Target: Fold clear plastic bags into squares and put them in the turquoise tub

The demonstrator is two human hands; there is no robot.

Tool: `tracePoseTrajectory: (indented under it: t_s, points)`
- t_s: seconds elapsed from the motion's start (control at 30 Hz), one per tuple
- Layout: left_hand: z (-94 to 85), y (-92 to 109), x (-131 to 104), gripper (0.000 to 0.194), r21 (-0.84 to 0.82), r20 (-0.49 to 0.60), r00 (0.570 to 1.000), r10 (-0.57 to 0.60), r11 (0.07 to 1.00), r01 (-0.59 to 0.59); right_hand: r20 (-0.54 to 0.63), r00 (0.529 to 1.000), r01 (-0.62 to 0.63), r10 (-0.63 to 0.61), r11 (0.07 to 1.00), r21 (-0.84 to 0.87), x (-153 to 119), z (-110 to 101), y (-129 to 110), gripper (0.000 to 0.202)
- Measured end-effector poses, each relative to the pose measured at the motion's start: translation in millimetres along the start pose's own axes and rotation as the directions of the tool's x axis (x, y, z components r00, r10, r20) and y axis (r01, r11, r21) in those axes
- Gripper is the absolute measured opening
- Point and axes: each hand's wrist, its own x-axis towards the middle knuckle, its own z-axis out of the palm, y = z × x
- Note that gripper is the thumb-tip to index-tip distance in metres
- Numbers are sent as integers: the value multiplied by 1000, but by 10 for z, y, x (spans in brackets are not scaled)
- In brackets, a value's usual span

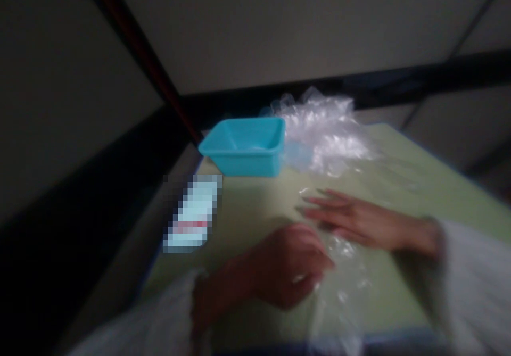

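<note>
A clear plastic bag (343, 287) lies across the near part of the green tabletop (247, 207). My left hand (293, 265) is closed at the bag's left edge, thumb and fingers pinched together on the plastic. Flat over the far end of the bag rests my right hand (351, 217), its fingers stretched out to the left and a little apart. The picture is blurred, so the exact edges of the bag are hard to make out.
A turquoise plastic basin (249, 163) stands at the far left of the table. Right beside it is a heap of clear plastic bags (331, 127). A pixelated phone-like object (194, 212) lies near the left edge. Walls rise behind the table.
</note>
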Motion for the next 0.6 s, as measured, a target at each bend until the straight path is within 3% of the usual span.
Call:
tracePoseTrajectory:
  t_s: [0.1, 0.23, 0.33, 0.4, 0.6]
  points:
    - [-45, -137, -30, 31, 125, -111, 975, -191, 971, 204, -117, 993, -2, -9, 995, -95, -49, -39, 49, 43]
    - [-79, -290, -58, 41, 235, -23, 936, -352, 908, 348, -205, 979, -35, -13, 973, -229, -106, -89, 102, 36]
    - [-65, -317, -66, 36, 283, 28, 938, -344, 903, 323, -223, 974, -38, -28, 958, -284, -116, -116, 111, 35]
    - [-57, -320, -70, 32, 313, 3, 947, -320, 900, 303, -240, 971, -50, -25, 952, -301, -120, -132, 118, 35]
    - [-75, -381, -95, 22, 383, -236, 925, -297, 847, 369, -285, 958, -129, 35, 939, -319, -176, -151, 208, 35]
